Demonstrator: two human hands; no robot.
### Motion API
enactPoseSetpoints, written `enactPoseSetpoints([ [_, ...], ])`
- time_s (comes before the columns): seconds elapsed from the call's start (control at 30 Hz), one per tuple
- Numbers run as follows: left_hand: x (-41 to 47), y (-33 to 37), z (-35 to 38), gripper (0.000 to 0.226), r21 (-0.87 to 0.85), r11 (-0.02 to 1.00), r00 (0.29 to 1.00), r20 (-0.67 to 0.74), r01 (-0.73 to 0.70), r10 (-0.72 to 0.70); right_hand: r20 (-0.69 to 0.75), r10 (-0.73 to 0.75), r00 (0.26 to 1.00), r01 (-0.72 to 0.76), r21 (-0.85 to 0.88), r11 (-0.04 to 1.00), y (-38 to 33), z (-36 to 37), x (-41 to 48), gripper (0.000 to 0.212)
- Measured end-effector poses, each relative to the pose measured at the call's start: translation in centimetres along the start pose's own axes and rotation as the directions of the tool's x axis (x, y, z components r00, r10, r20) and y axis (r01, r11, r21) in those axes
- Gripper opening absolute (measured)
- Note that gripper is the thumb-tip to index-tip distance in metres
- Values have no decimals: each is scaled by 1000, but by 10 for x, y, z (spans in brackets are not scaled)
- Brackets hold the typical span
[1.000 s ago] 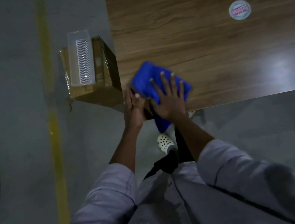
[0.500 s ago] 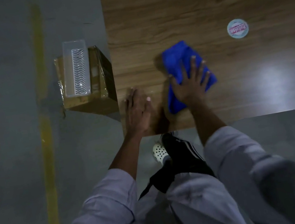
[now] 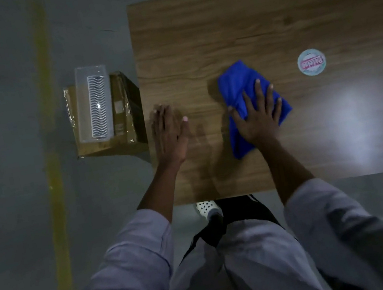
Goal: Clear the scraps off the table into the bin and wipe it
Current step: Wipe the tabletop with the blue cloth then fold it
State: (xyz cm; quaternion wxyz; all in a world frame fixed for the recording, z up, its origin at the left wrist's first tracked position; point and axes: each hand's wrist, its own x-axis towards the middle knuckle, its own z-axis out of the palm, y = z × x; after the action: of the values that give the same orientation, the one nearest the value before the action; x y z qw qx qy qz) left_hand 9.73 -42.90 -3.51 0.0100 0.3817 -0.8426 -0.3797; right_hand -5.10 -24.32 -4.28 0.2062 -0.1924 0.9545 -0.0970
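**Flat hands on a wood-grain desk**

The brown wood-grain laminate desk (image 3: 265,18) is smooth and glossy. Beside its left edge, a taped cardboard box (image 3: 127,132) carries a translucent ribbed plastic container (image 3: 93,103). The right hand (image 3: 258,118), fingers spread, presses a crumpled blue microfibre cloth (image 3: 238,83) near the front-left corner. The left hand (image 3: 168,136) lies flat, holding nothing. A round paper sticker (image 3: 311,62) lies near the cloth.

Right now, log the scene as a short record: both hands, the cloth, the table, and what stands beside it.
Left hand: flat on the table near its left edge, empty
Right hand: fingers spread, pressing the blue cloth
Also on table: round sticker, right of the cloth
Beside table: clear plastic tray atop a cardboard box
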Motion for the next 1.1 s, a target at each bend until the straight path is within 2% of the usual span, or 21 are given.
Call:
enactPoseSetpoints([
  [0.03,7,3,0,71,-1,1000,1000,-4,-1,1,-23,15,1000,-15,-7,1000,-18,0,18,73],
  [0.1,20,8,1,69,6,1000,1000,-32,-1,2,-39,-46,998,45,-30,999,-59,9,43,72],
  [0.17,30,13,4,68,-2,1000,997,-78,-1,1,2,-221,975,221,-79,972,-94,24,41,71],
  [0.23,41,17,4,67,-74,997,986,-158,33,-45,47,-386,921,389,-111,914,-106,37,17,75],
  [0.3,53,16,2,62,-119,991,973,-213,60,-85,30,-435,900,435,-112,893,-86,36,2,75],
  [0.43,86,13,-1,62,-4,999,976,-214,-39,37,-60,-321,945,312,-125,942,-25,16,16,66],
  [0.5,106,14,1,61,14,997,970,-233,-74,75,-71,-207,976,200,-95,975,-28,2,53,66],
  [0.57,124,15,3,62,-17,997,964,-259,-74,67,-55,-111,992,109,-42,993,-61,-4,96,69],
  [0.63,139,15,4,63,-60,995,956,-287,-75,55,-38,-144,989,143,-30,989,-102,1,124,72],
  [0.7,151,15,5,63,-105,991,952,-301,-88,53,-69,-286,956,281,-75,957,-121,13,120,72],
  [0.77,159,16,5,67,-123,989,956,-291,-83,44,-65,-400,914,390,-125,912,-109,19,94,70],
  [0.83,164,15,6,71,-62,994,959,-275,-85,64,-82,-404,911,390,-146,909,-77,15,78,68],
  [0.97,164,14,13,73,127,986,950,-281,-104,136,-107,-221,969,210,-102,972,-36,-9,109,66],
  [1.03,164,17,15,74,176,980,944,-296,-93,143,-82,-98,992,95,-41,995,-47,-23,148,69],
  [1.1,163,20,15,75,184,979,945,-295,-87,140,-82,-48,995,46,-25,999,-77,-29,181,72],
])
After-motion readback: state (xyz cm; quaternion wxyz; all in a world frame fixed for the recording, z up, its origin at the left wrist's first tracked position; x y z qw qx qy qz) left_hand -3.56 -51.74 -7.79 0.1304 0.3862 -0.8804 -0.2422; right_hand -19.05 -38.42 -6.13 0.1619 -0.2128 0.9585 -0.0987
